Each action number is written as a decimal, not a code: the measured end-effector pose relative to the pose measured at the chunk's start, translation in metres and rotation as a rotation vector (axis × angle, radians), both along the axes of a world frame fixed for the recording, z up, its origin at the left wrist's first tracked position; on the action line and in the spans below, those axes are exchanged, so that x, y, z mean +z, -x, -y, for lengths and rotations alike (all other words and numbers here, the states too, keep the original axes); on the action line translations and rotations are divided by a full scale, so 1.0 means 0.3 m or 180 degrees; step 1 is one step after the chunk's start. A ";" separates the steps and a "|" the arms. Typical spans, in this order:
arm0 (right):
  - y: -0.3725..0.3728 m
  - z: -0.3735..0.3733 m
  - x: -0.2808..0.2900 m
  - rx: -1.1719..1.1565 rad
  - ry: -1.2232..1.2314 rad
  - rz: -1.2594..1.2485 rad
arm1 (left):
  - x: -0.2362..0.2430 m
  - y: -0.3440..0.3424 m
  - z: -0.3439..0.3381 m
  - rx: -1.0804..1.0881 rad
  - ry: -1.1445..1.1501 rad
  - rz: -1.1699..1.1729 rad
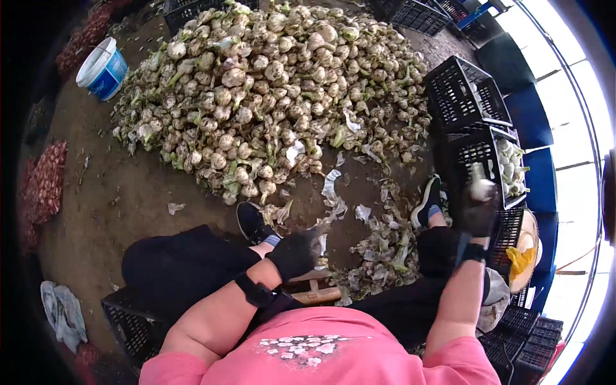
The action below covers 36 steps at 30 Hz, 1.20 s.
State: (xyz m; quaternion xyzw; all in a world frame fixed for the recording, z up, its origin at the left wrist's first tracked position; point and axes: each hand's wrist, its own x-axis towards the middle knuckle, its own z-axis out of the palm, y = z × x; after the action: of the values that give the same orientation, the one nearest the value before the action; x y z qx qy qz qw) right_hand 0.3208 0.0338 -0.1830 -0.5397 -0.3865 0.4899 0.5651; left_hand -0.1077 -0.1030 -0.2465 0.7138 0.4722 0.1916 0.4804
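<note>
My right hand [479, 215], in a dark glove, is closed around a clean white garlic bulb [482, 190] with its stem pointing away from me. It is beside a black plastic crate [473, 154] that holds several cleaned white garlic bulbs [510, 168]. My left hand [296, 251], also dark-gloved, hangs over my lap between my knees; its fingers are smeared by motion. Ahead of me lies a large heap of untrimmed garlic bulbs [276, 83] with dirty skins and green stems. Peeled skins and leaves [378, 256] litter the ground between my feet.
A white and blue bucket [104, 69] stands left of the heap. Red mesh sacks [48, 179] line the far left. Another black crate [462, 93] stands at the right, with a straw hat [526, 240] and yellow cloth [521, 262] nearer me. A small wooden stool [313, 294] shows below my left hand.
</note>
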 end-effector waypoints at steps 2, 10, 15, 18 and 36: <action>-0.097 -0.069 0.056 0.0417 -0.0580 0.2115 | 0.047 -0.038 0.021 -0.0009 -0.0405 0.0619; 0.831 0.037 -0.362 0.2846 -0.0185 0.1697 | 0.176 -0.059 -0.030 0.0441 -0.0280 0.1715; 1.187 0.174 -0.688 0.3815 -0.1411 0.3925 | 0.154 0.000 -0.037 0.0687 0.0076 0.1393; 1.051 0.103 -0.725 0.3521 -0.1743 0.4080 | 0.125 0.004 -0.046 0.0666 -0.0023 0.1258; 1.306 0.084 -0.570 0.3493 -0.1994 0.3815 | 0.138 0.071 -0.081 0.1757 -0.0448 0.1729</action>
State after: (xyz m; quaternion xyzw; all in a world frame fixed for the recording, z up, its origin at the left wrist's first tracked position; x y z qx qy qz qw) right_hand -0.0709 0.0086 -0.3539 -0.2638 -0.9413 0.1975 0.0731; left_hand -0.1290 -0.0786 -0.2053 0.5145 0.4878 0.5274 0.4682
